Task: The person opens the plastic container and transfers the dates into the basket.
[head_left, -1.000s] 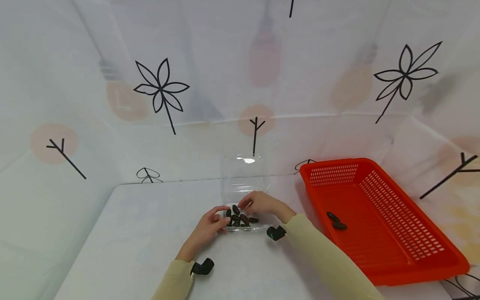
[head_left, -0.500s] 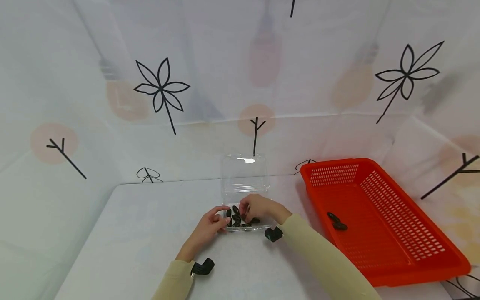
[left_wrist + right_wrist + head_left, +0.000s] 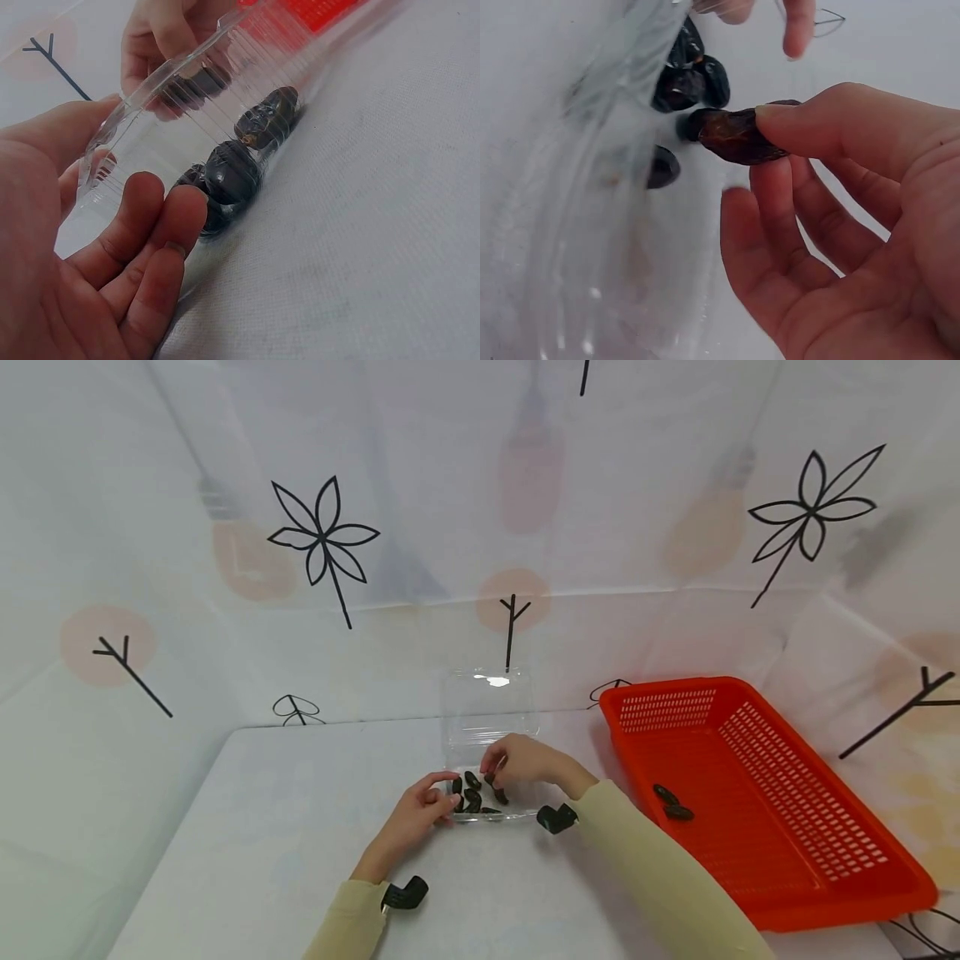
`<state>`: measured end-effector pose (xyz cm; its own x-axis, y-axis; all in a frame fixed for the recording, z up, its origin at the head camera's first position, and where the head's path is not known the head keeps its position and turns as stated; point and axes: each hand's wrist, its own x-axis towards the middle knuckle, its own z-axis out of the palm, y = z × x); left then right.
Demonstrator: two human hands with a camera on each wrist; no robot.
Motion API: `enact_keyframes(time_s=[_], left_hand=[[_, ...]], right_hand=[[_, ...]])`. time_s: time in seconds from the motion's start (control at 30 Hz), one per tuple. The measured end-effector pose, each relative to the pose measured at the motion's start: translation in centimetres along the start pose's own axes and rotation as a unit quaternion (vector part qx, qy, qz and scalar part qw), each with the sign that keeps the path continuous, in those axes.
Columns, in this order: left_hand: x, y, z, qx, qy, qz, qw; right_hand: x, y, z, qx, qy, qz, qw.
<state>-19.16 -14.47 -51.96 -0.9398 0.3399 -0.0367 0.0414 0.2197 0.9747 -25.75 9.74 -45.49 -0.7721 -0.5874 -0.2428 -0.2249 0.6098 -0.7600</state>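
Observation:
A clear plastic clamshell box [image 3: 517,810], lid raised at the back, holds several dark, wrinkled dates [image 3: 472,799]. My left hand [image 3: 417,810] grips the box's left side, its fingers curled at the wall; the left wrist view shows the fingertips [image 3: 187,206] against the clear plastic beside the dates. Over the box's right half, my right hand [image 3: 528,760] pinches one brown date [image 3: 739,136] between thumb and fingers. Other dates [image 3: 694,75] lie beyond it inside the box in the right wrist view.
A red plastic basket [image 3: 772,893] with slotted sides stands to the right, two dates [image 3: 675,803] lying in it. The white table [image 3: 300,827] meets a patterned cloth backdrop [image 3: 420,652] just behind the box lid. Black cables [image 3: 918,931] lie at the lower right.
My right hand dipped among the dates, pinched one and rose slightly with it. A few dates at the box's right side have shifted. The left hand has stayed put.

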Motion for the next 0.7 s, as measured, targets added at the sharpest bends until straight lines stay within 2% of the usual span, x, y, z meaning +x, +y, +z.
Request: enact_keyframes(time_s=[0.23, 0.7], left_hand=[[0.0, -0.3, -0.1, -0.001, 0.002, 0.006, 1.0], [0.2, -0.7, 0.0, -0.002, 0.002, 0.012, 0.9999]], right_hand=[[-0.6, 0.2, -1.1, 0.062, 0.005, 0.002, 0.998], [-5.0, -1.0, -6.8, 0.077, 0.053, -0.012, 0.9955]])
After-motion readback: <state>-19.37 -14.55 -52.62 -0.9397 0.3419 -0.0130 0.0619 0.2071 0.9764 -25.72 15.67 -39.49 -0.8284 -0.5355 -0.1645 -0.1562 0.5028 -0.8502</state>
